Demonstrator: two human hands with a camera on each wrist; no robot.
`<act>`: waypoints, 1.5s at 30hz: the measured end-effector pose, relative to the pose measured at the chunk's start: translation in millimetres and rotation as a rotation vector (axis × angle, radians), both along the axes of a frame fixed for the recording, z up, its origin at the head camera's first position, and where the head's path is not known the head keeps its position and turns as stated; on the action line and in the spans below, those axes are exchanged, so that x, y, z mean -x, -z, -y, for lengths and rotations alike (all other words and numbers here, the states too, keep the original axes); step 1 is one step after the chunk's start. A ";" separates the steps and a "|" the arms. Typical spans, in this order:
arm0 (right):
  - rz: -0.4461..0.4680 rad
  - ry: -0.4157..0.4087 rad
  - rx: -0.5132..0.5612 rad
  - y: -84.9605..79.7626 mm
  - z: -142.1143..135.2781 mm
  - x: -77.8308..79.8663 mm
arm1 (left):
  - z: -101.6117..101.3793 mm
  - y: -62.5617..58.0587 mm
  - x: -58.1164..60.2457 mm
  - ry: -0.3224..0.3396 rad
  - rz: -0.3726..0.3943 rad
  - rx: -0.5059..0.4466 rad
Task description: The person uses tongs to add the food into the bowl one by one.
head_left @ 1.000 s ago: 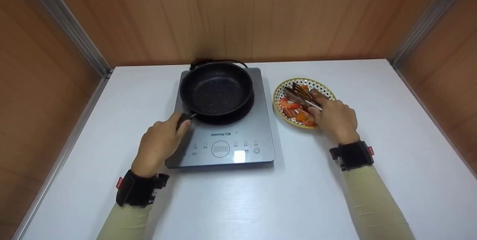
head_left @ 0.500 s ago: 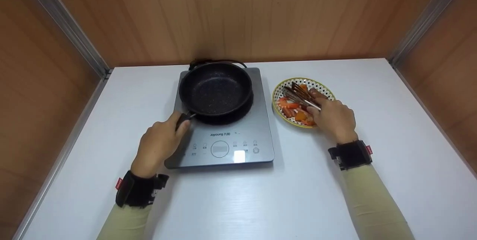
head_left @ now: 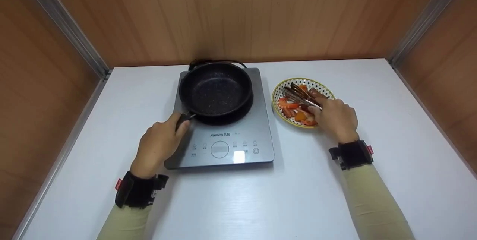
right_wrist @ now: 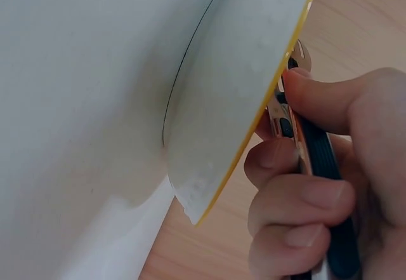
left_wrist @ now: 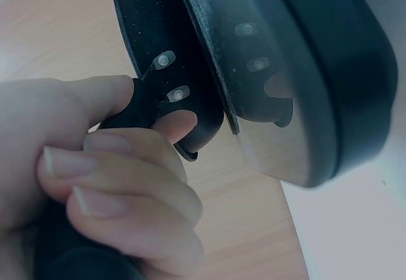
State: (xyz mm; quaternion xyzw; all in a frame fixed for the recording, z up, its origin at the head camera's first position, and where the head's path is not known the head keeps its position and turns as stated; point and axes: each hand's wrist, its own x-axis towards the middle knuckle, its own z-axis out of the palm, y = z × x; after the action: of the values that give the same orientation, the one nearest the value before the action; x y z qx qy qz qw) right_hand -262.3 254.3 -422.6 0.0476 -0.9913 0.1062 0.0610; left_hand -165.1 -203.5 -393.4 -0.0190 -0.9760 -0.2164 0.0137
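Note:
In the head view my left hand (head_left: 154,145) grips the black handle (head_left: 183,119) of a dark speckled frying pan (head_left: 216,92). Nothing lies in the pan, which sits on a grey induction cooker (head_left: 244,128). The left wrist view shows curled fingers around that handle (left_wrist: 130,112). My right hand (head_left: 337,119) holds metal tongs (head_left: 308,102) with dark grips (right_wrist: 323,159), reaching over a dotted, yellow-rimmed plate (head_left: 322,88). Their heads are down among red and orange food pieces (head_left: 288,105), some resembling shrimp. Whether they clasp a piece is unclear. The plate's side hides the tong tips in the right wrist view.
A white table (head_left: 231,199) carries everything, with a wood-grain panel (head_left: 261,16) behind and more panels on both sides. A black cord (head_left: 197,62) runs behind the pan. The plate stands a short way right of the cooker.
Both hands keep nearly the same place and hold. The tongs stay over the plate with only a very slight shift. The pan has not moved on the cooker.

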 end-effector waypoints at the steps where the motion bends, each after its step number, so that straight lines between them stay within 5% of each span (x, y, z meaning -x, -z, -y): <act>1: -0.002 -0.001 0.000 0.0 -0.1 0.0 | -0.1 -0.1 0.0 -0.001 -0.001 0.001; 26: 0.002 0.030 0.061 -16.2 -1.2 -5.9 | -1.2 -0.1 -4.1 0.002 0.009 -0.017; 45: -0.210 -0.119 0.103 -48.2 34.2 -24.1 | -11.7 -1.9 -3.0 0.041 -0.002 -0.027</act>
State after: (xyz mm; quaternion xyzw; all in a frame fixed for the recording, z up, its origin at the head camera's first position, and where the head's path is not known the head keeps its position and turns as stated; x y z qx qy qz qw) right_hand -238.2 220.1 -374.5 0.1139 -0.9681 0.1549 0.1604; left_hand -162.1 -191.8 -391.5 -0.0390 -0.9724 -0.2299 0.0103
